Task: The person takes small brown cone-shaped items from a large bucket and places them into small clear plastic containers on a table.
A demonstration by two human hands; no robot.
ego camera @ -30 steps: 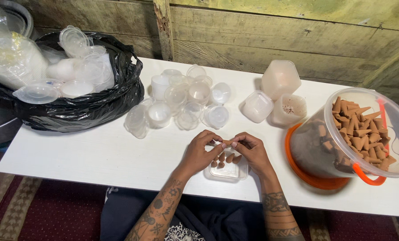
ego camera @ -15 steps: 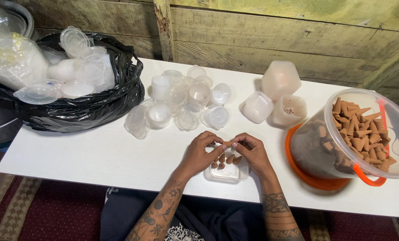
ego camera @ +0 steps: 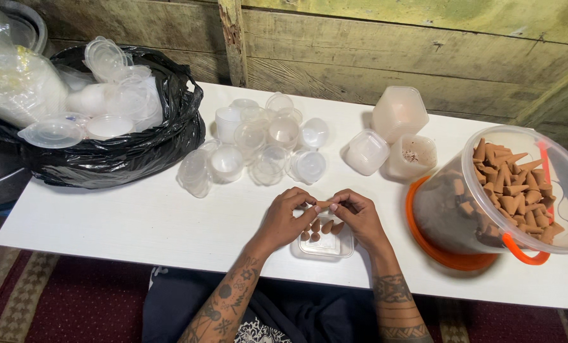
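My left hand (ego camera: 284, 219) and my right hand (ego camera: 359, 216) meet over a small clear square container (ego camera: 327, 244) near the table's front edge. Between the fingertips of both hands is one brown cone (ego camera: 322, 204), held level. Several more brown cones (ego camera: 325, 227) lie inside the container under my fingers. To the right, a clear bucket (ego camera: 506, 190) with an orange handle and base lies tilted, full of the same brown cones.
A cluster of small clear round cups (ego camera: 258, 143) stands behind my hands. Three frosted square containers (ego camera: 392, 136) sit further right. A black bag (ego camera: 106, 152) of plastic lids fills the left end of the white table (ego camera: 137, 222). A wooden wall runs behind.
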